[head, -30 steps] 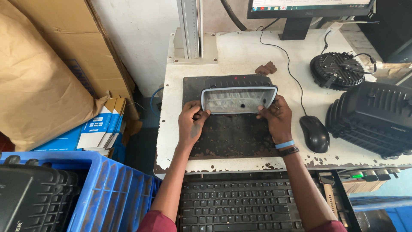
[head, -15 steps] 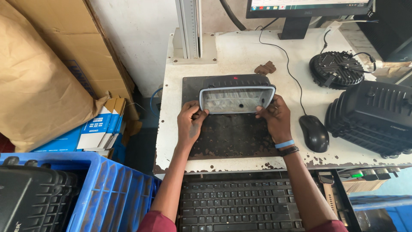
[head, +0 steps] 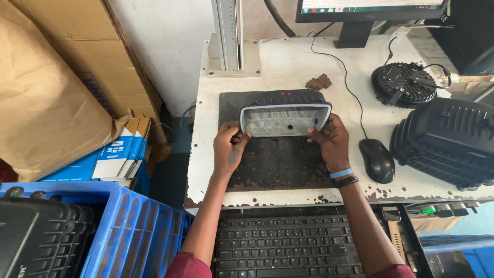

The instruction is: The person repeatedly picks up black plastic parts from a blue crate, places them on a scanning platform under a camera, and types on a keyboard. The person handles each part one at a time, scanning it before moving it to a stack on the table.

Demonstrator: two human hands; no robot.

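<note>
While you hold the housing [head: 284, 114] by its two lower corners, it stands tilted on the dark mat [head: 272, 159] at the mat's far edge, open face toward you. Your left hand [head: 230, 149] grasps the left corner, fingers curled round the pale rim; your right hand [head: 332, 141] grasps the right corner the same way. Two small red dots show on the housing's black top side, below the column [head: 229, 33] at the bench's [head: 288, 64] far edge.

Stage, as I judge it: part placed and being held under the column; not let go. Inside of the housing looks pale and unfilled, detail too blurred to tell.

Mouse [head: 376, 159] lies just right of the mat. More black housings sit at the bench's right edge [head: 447, 141] and in the blue crate [head: 128, 231] near-left. Keyboard [head: 285, 252] sits below the near edge.
</note>
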